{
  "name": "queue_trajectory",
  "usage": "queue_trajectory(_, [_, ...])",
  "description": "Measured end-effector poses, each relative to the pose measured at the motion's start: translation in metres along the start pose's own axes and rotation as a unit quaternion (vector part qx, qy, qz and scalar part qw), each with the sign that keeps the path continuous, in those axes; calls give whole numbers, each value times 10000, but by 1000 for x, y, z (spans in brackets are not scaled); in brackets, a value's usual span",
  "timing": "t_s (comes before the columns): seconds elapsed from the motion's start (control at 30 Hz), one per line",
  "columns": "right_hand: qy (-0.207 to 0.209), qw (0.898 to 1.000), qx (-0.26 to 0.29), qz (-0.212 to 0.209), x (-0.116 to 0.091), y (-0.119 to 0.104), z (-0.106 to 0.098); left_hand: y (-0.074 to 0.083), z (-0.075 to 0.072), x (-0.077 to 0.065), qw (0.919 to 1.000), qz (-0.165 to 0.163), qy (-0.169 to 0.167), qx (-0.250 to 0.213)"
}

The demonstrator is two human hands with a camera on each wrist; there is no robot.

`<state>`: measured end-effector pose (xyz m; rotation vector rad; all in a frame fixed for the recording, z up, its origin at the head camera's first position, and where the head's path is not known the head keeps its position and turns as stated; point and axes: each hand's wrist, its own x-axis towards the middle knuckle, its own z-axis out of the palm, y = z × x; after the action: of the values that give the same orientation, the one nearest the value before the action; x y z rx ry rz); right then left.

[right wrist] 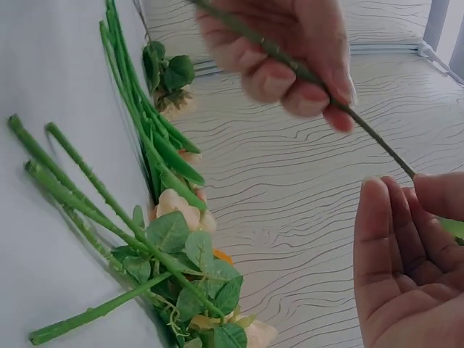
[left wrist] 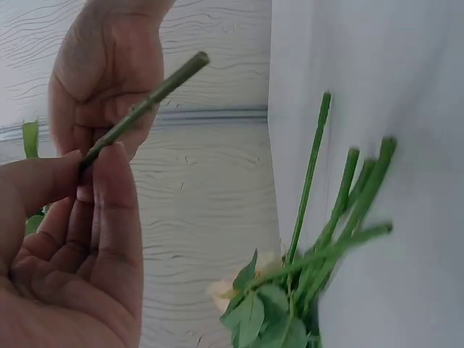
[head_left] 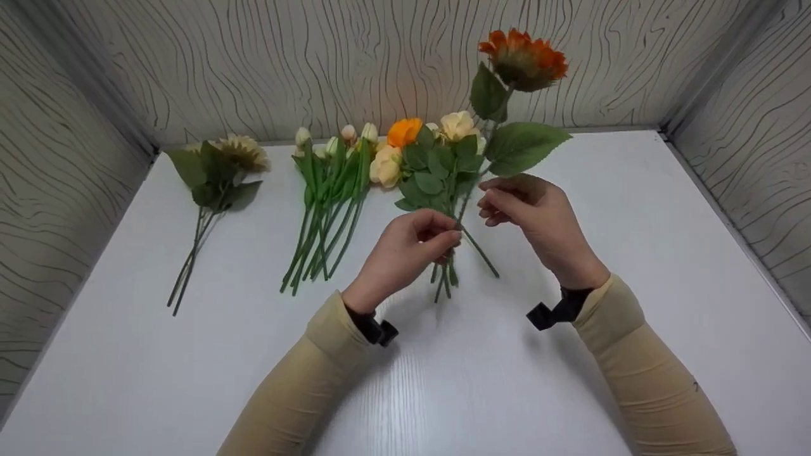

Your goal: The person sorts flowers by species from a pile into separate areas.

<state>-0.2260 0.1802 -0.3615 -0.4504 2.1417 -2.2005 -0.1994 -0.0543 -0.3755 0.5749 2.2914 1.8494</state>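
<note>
An orange sunflower (head_left: 524,60) with large green leaves stands tilted above the table, its head at the upper right. My left hand (head_left: 412,244) pinches its stem near the lower end, and in the left wrist view the cut stem end (left wrist: 190,67) sticks out past the fingertips. Farther up, the right hand (head_left: 538,215) has thumb and fingertips on the same stem (right wrist: 373,134), pinching it below the leaves. Behind the hands lies a bunch of roses (head_left: 434,171), cream and orange, whose stems (right wrist: 87,206) spread toward me.
Left of the roses lies a bunch of tulips (head_left: 329,190) with pale buds. Cream flowers (head_left: 244,152) with dark leaves lie at the far left of the white table (head_left: 570,392). A wood-patterned panel (head_left: 253,69) rises behind, and similar panels stand at both sides.
</note>
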Motion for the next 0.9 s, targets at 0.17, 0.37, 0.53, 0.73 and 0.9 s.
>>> queue_trajectory(0.17, [-53,9998,-126,120,0,5,-7,2,-62,-16,9942,-321,569,859])
queue_trajectory(0.37, [6,9998,-88,152,3,5,-14,-13,-162,-55,9595,-1112,1634,2009])
queue_trajectory(0.53, [-6,9997,-122,213,3,4,-18,-41,-223,-83,9356,-1780,2171,2143])
queue_trajectory(0.73, [-3,9993,-248,268,1,5,-20,-68,-248,-95,9155,-2479,2152,2324])
queue_trajectory(0.9, [40,9993,-252,277,-1,4,-22,-80,-253,-97,9015,-2692,2012,2725])
